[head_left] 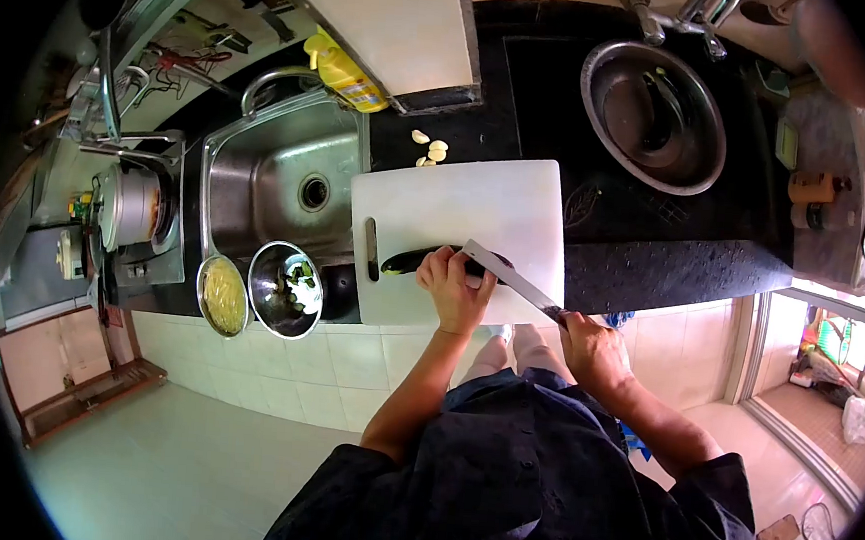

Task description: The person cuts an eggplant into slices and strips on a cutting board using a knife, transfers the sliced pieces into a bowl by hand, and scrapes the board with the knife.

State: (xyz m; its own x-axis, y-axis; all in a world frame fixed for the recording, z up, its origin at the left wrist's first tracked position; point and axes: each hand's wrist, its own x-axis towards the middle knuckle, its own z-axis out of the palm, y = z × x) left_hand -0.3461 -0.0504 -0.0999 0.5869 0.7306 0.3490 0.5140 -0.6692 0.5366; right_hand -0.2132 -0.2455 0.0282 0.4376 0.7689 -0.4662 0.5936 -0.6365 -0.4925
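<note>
A long, dark eggplant [405, 262] lies across the white cutting board [458, 197]. My left hand [452, 279] presses down on its middle, fingers curled over it. In my right hand [592, 349] is the handle of a kitchen knife [514, 280]. The blade slants up and left, its far part over the eggplant's right portion, close to my left fingers. Whether the edge has entered the eggplant I cannot tell. Several peeled garlic cloves [438, 151] sit on the dark counter just behind the board.
Left of the board is a steel sink [248, 187]. Two metal bowls stand at its front edge, one with yellowish contents [223, 297], one with dark and white pieces [298, 286]. A yellow bottle [346, 73] stands behind. A large metal basin [594, 106] at right holds dark vegetables.
</note>
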